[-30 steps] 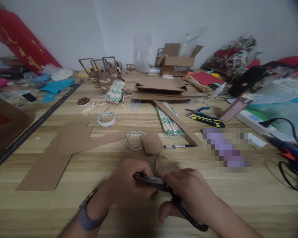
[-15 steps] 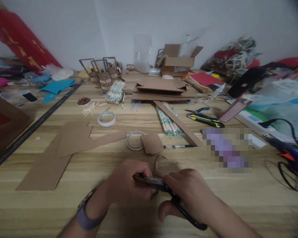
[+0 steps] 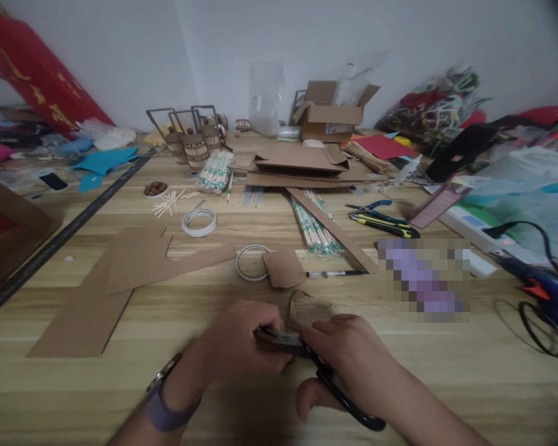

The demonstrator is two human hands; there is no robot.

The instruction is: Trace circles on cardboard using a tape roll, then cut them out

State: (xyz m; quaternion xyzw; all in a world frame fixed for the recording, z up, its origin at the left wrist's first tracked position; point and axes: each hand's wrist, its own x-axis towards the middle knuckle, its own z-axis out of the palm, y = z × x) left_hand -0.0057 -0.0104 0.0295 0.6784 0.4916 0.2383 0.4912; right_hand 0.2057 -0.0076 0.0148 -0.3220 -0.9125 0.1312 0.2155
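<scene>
Low in the middle of the head view, my right hand [image 3: 348, 359] grips black-handled scissors [image 3: 348, 401], their blades pointing left into my other hand. My left hand [image 3: 246, 344] is closed around a small brown piece, seemingly cardboard, mostly hidden by the fingers and the blades. A curled cardboard scrap [image 3: 299, 308] lies just beyond my hands. Behind it rests a cardboard piece with a round outline [image 3: 284, 269], touching a thin tape roll [image 3: 252, 262]. Beside these is a black pen [image 3: 337, 274].
Larger cut cardboard [image 3: 81, 322] lies at left. A white tape roll [image 3: 199, 222], bagged sticks [image 3: 318, 226], pliers [image 3: 374, 205] and a yellow-black utility knife [image 3: 385, 224] sit further back. A blue glue gun [image 3: 546, 294] with a looped cable is at right.
The scissor blades have moved slightly further left into the piece at my left hand, and my right hand shifted a little with them. Everything else stays in place.
</scene>
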